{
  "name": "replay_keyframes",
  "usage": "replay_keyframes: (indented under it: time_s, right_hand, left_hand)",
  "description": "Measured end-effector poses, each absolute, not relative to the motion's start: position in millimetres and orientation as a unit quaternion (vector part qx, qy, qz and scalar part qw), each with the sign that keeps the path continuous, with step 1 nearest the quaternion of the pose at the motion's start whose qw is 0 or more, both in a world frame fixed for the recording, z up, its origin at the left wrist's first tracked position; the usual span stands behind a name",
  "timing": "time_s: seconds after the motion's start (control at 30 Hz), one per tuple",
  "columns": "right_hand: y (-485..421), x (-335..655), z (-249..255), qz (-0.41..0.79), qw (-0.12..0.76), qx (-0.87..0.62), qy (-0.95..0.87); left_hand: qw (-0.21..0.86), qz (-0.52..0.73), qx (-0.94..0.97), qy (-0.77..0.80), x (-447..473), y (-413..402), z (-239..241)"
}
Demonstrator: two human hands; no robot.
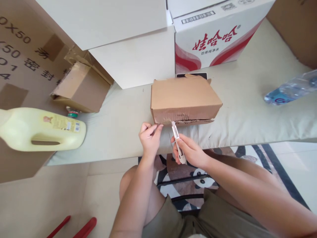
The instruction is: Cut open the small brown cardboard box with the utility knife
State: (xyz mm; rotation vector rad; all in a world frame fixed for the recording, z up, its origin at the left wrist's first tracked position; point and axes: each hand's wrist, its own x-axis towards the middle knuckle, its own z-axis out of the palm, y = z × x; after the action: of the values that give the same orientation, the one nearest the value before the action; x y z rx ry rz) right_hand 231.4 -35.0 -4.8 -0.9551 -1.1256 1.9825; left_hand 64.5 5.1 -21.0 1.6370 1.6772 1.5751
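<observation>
Beige floor tiles point(66, 191) are seen at lower left, beside a pale padded surface point(116, 132); a panda-print mat point(203, 178) is laid below. On the large cardboard box point(15, 89) at left, "X50" and "密封" are printed; on the white-and-red carton point(210, 43), "娃哈哈" and "饮用纯净水". A blue label is worn by the clear bottle point(292, 88) at far right. The left hand point(150, 138) is curled narrow at the brown carton's point(183, 94) near left corner; whether cardboard is pinched cannot be told. By the right hand point(190, 148), a white utility knife point(176, 135) is gripped, tip at the carton's near lower edge; the carton is set just beyond both hands.
</observation>
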Motion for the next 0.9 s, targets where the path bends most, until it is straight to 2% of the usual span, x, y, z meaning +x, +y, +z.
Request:
replay_keyframes:
  time_s: [0.33,0.43,0.6,0.73,0.9]
  right_hand:
    - [-35.6,234.6,-9.4,0.706,0.277,-0.424,-0.495]
    - [-35.0,239.1,-10.6,0.652,0.268,-0.439,-0.557]
    - [-32.4,245.2,-2.7,0.498,0.301,-0.456,-0.674]
    - [-29.4,245.9,1.0,0.432,0.344,-0.433,-0.713]
    - [-25.0,247.1,-1.5,0.368,0.358,-0.46,-0.724]
  left_hand:
    - [0.154,0.609,0.498,0.598,50.6,13.2,-24.5]
    - [0.158,0.617,0.474,0.608,49.4,16.9,-27.5]
    - [0.163,0.577,0.53,0.6,50.1,14.9,-26.3]
    - [0.154,0.554,0.576,0.581,54.0,11.3,-22.9]
    - [0.204,0.548,0.594,0.553,56.1,9.2,-24.2]
